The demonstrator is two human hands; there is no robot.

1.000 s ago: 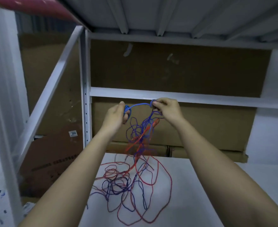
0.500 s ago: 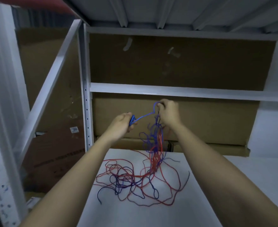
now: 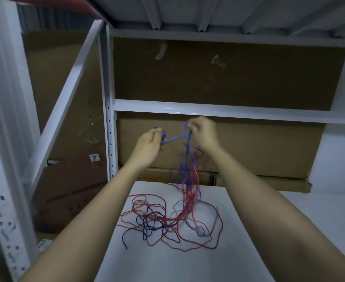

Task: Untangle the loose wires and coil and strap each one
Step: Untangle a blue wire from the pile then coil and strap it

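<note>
Both hands hold blue wire above the tangle (seemingly pinched).

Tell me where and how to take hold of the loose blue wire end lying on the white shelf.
Pinch the blue wire end just behind its tip, coming from the front left. That stretch lies alone on the bare white shelf, trailing away from the tangle, so nothing crosses it there. Both the left hand and right hand are holding blue wire, so one would probably have to let go first.
</note>
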